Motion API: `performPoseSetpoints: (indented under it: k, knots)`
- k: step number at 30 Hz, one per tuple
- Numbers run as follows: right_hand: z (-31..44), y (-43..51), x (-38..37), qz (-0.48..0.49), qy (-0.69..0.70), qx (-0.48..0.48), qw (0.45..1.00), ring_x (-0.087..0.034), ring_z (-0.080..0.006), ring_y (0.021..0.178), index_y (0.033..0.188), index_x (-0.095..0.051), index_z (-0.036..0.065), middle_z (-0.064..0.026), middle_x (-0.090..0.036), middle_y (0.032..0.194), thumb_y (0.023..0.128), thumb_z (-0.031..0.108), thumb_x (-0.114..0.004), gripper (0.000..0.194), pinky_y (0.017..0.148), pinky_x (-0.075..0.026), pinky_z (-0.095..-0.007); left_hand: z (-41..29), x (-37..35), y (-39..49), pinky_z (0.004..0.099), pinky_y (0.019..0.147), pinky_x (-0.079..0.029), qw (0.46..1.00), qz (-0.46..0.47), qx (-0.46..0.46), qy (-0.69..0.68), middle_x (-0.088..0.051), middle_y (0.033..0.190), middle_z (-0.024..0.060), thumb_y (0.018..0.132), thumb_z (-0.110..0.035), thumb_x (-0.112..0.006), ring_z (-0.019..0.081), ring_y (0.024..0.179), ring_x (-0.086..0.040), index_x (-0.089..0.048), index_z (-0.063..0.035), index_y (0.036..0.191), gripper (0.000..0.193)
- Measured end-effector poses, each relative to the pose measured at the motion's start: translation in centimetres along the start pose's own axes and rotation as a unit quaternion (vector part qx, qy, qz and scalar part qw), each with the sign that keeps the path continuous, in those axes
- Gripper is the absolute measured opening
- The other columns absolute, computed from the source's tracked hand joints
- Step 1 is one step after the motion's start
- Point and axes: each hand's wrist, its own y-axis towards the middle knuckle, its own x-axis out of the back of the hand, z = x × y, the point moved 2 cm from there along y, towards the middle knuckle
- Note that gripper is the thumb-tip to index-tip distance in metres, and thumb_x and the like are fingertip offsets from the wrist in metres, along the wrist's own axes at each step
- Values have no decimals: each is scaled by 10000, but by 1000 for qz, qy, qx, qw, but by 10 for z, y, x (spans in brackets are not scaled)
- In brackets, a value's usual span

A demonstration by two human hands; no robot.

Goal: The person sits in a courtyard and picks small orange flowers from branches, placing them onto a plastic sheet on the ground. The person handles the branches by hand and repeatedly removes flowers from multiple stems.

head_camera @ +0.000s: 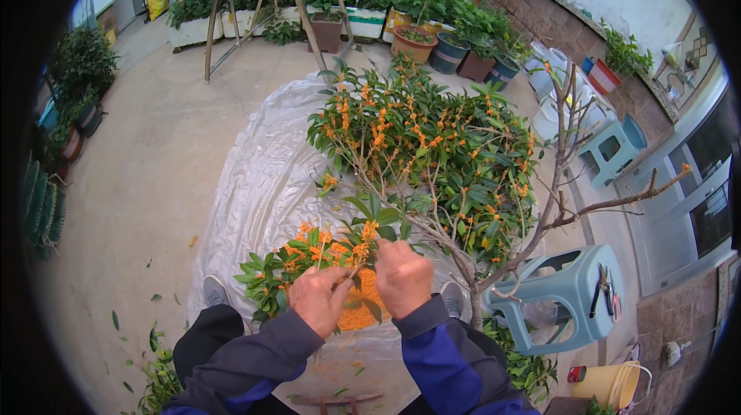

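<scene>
My left hand (321, 294) pinches the brown stem of a cut sprig (367, 236), which looks like orange osmanthus, with green leaves at its top. Beside its blossom cluster is my right hand (403, 276), fingers curled against the sprig; their tips are partly hidden. Below both hands lies a heap of loose orange blossoms (362, 311) on a clear plastic sheet (255, 166). More leafy flowering cuttings (269, 276) rest just left of the heap. A large cut branch (417, 131), dense with leaves and orange flowers, spreads over the sheet ahead.
A bare forked limb (547, 218) rises at my right. Pruning shears (603, 290) and a red-handled tool (615, 306) lie on a blue plastic stool (584, 276). A yellow bucket (611, 383) stands lower right. Metal frame legs (301, 7) and potted plants (414, 41) line the back.
</scene>
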Motion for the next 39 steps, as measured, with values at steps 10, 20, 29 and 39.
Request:
performPoseSetpoints:
  k: [10,20,29,39]
  knots:
    - [21,-13,-8,76,-88,75,990,-619,-247,632,842,-579,42,-103,-563,748,723,113,-669,165,531,-495,-368,20,-21,-5,376,600,-482,993,14,66,-94,-661,686,156,827,-99,-688,271,605,-633,-732,-4,947,160]
    - [14,-13,2,55,-85,57,993,-612,-242,602,772,-522,85,-91,-556,743,734,85,-626,111,491,-481,-378,28,-27,-7,320,595,-459,972,53,112,-199,-634,649,119,841,-110,-678,187,610,-587,-715,16,966,182]
    - [-14,-1,24,-1,133,-86,987,-607,-410,698,830,-553,21,-188,-614,754,824,34,-651,99,596,-469,-473,9,-14,-2,354,673,-464,989,57,69,-115,-603,615,113,843,-143,-683,226,643,-596,-721,-16,930,158]
    - [-10,0,24,-33,187,-53,980,-612,-403,735,980,-650,40,-184,-633,810,817,18,-666,165,607,-476,-462,-20,12,6,519,1030,-310,976,-56,-138,161,-549,1300,143,698,-163,-805,407,1277,-429,-652,-57,1168,506]
